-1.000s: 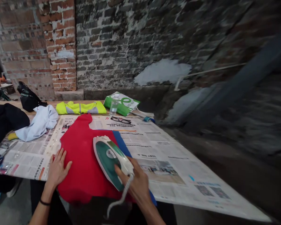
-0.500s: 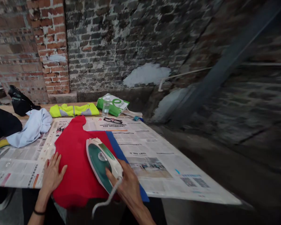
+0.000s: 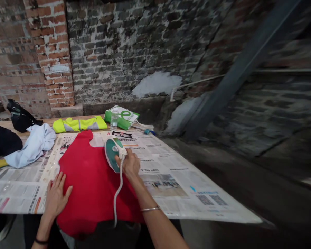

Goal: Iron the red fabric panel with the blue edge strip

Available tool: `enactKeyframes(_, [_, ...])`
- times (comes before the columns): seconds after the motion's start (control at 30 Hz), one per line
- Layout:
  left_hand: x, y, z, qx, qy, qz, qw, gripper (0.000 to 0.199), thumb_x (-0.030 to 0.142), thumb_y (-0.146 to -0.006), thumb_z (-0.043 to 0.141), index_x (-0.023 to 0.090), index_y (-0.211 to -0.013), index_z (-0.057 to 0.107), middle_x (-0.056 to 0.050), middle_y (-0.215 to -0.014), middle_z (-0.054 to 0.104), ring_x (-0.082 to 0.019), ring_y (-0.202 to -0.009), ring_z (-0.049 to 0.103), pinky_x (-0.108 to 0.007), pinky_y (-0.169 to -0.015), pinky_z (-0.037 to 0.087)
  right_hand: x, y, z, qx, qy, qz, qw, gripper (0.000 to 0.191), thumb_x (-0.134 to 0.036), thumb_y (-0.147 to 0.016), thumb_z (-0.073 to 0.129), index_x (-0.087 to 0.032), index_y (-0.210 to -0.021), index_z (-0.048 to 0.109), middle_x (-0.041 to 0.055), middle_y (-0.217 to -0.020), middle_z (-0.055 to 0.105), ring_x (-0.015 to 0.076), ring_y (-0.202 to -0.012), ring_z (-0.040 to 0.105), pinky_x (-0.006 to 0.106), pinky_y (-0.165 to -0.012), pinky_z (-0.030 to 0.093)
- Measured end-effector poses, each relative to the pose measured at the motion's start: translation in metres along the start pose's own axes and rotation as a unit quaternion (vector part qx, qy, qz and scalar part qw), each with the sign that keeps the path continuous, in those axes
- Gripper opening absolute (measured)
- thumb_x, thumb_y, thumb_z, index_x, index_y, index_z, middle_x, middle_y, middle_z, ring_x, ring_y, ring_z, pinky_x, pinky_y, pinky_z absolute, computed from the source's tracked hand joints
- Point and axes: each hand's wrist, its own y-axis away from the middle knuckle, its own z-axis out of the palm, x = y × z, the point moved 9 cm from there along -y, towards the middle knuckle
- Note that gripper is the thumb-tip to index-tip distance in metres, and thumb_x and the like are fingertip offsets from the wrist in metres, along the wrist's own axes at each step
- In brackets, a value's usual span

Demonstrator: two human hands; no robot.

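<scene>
A red garment (image 3: 85,180) lies spread over the newspaper-covered table, its lower end hanging past the near edge. My right hand (image 3: 131,162) grips the handle of a green and white clothes iron (image 3: 111,152), which is at the garment's upper right part. From the iron's heel a white cord (image 3: 118,193) runs down toward me. Flat at the garment's left edge rests my left hand (image 3: 56,195), fingers spread, partly on the red cloth and partly on the newspaper. The blue strip along the garment's right side is hidden behind my right hand and arm.
Newspaper (image 3: 168,173) covers the table. Along its back are a yellow reflective vest (image 3: 80,124), a clear bottle (image 3: 114,121), a green-white bag (image 3: 124,117) and glasses (image 3: 122,135). Left lie a pale blue garment (image 3: 32,145), dark cloth (image 3: 3,143) and a black bag (image 3: 20,116).
My right hand has pushed the iron away from me, toward the garment's far right part. The cord now stretches out longer. My left hand stays at nearly the same spot.
</scene>
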Motion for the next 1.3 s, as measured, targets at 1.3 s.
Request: enactKeyframes(1.3, [0.014, 0.007, -0.002, -0.021, 0.015, -0.029, 0.999, 0.053, 0.040, -0.106, 0.033, 0.013, -0.150, 0.049, -0.014, -0.158, 0.046, -0.028, -0.150, 0.039, -0.054, -0.122, 0.031, -0.021, 0.147, -0.014, -0.149, -0.209, -0.115, 0.960, 0.033, -0.043, -0.077, 0.066, -0.021, -0.102, 0.067, 0.0073, -0.090, 0.073, 0.0250, -0.081, 0.066, 0.036, -0.072, 0.053])
